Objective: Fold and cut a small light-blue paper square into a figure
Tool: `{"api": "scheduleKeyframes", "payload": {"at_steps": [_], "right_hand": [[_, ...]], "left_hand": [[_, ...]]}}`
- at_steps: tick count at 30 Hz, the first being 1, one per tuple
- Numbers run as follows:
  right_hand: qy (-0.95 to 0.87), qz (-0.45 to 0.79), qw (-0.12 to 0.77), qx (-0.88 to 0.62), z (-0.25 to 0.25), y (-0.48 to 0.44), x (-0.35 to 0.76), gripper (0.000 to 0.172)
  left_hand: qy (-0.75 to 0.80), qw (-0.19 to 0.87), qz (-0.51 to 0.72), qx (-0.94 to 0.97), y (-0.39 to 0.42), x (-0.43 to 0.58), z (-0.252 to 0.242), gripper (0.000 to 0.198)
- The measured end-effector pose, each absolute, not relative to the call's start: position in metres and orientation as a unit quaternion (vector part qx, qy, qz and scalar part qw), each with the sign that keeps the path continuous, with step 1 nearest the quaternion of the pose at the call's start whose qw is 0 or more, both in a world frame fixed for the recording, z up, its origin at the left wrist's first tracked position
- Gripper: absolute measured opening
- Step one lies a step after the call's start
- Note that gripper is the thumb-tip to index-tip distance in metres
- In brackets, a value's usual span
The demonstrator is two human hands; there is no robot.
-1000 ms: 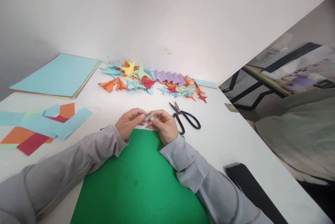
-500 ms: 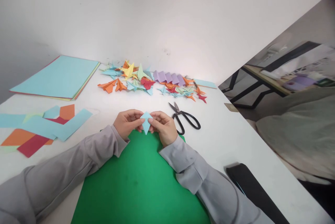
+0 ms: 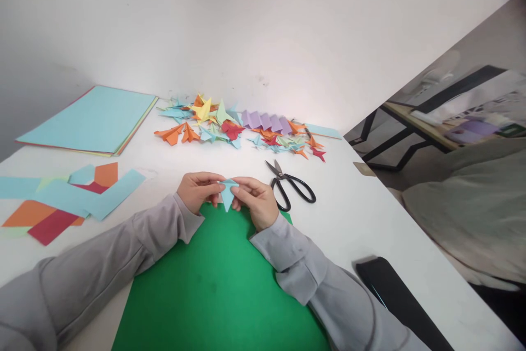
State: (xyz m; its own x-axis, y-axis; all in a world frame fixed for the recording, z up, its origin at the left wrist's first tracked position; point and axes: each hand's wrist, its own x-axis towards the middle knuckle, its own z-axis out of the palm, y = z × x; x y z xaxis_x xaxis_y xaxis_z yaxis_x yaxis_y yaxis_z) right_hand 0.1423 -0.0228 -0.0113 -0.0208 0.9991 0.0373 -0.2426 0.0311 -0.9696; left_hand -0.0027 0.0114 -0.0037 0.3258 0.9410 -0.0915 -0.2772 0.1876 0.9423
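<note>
A white worktop (image 3: pixel 341 219) carries a green sheet (image 3: pixel 213 285), partly covered by my forearms (image 3: pixel 123 255). My left hand (image 3: pixel 198 192) and right hand (image 3: pixel 258 203) sit close together at its far edge, open scissors (image 3: pixel 281 176) beside the right; between them, my grip pinches a small folded blue paper (image 3: pixel 227 197) from both sides.

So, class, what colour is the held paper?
The held paper is light blue, as the head view shows.

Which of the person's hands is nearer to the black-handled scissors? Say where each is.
Right. The right hand is just left of the black-handled scissors; the left hand is farther left, beyond the right hand.
</note>
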Motion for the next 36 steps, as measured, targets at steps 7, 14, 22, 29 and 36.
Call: {"api": "scheduleKeyframes", "payload": {"at_steps": [7, 14, 22, 29, 36], "right_hand": [[-0.462, 0.537, 0.561, -0.427, -0.009, -0.024, 0.143, 0.016], [-0.436, 0.530, 0.577, -0.443, -0.011, -0.023, 0.143, 0.019], [-0.457, 0.533, 0.567, -0.431, -0.010, -0.024, 0.145, 0.007], [-0.432, 0.544, 0.575, -0.433, -0.012, -0.023, 0.146, 0.006], [-0.405, 0.573, 0.573, -0.422, -0.012, -0.023, 0.147, 0.008]], "left_hand": [[0.369, 0.678, 0.430, 0.468, 0.009, -0.001, -0.001, 0.023], [0.377, 0.694, 0.426, 0.441, 0.009, -0.001, 0.000, 0.021], [0.366, 0.731, 0.420, 0.395, 0.011, -0.002, 0.008, 0.014], [0.356, 0.707, 0.435, 0.430, 0.010, -0.003, -0.001, 0.017], [0.355, 0.721, 0.433, 0.409, 0.010, -0.001, 0.006, 0.012]]}}
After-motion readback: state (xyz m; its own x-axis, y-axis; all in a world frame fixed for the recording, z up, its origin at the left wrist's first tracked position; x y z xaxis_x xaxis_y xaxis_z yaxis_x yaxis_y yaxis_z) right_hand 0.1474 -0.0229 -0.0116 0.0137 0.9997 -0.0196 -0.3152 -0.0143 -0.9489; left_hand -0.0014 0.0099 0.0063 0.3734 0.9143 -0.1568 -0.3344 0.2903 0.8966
